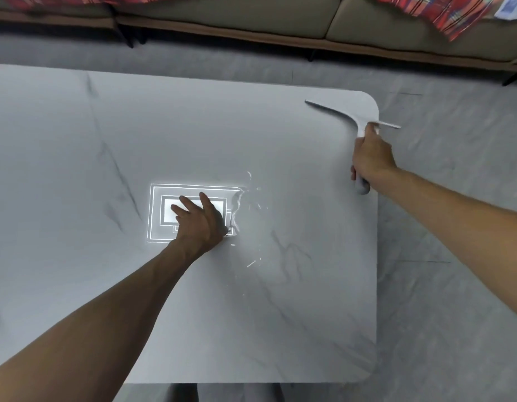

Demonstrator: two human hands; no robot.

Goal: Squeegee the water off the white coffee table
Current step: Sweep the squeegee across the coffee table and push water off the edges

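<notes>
Two hands busy: right hand (370, 161), fingers closed on squeegee (358, 123) at far right corner of worktop (77, 140); left hand (200, 221) flat, fingers open, mid-worktop beside water (245, 204). Stroke just starting, probably; next, blade down, pull through water toward right edge.

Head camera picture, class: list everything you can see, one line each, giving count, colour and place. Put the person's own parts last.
coffee table: one, white with grey marble veins, fills the middle of the view.
squeegee: one, pale grey, at the table's far right corner, blade end past the edge.
water: one patch of streaks and droplets, clear and glinting, centre of the table.
light reflection: one, bright white nested rectangles, on the tabletop under the left hand.
sofa: one, beige, along the far side.
plaid cloth: red checked, draped on the sofa.
floor: grey, around the table.
left hand: flat on the tabletop.
right hand: gripping the squeegee handle.
</notes>
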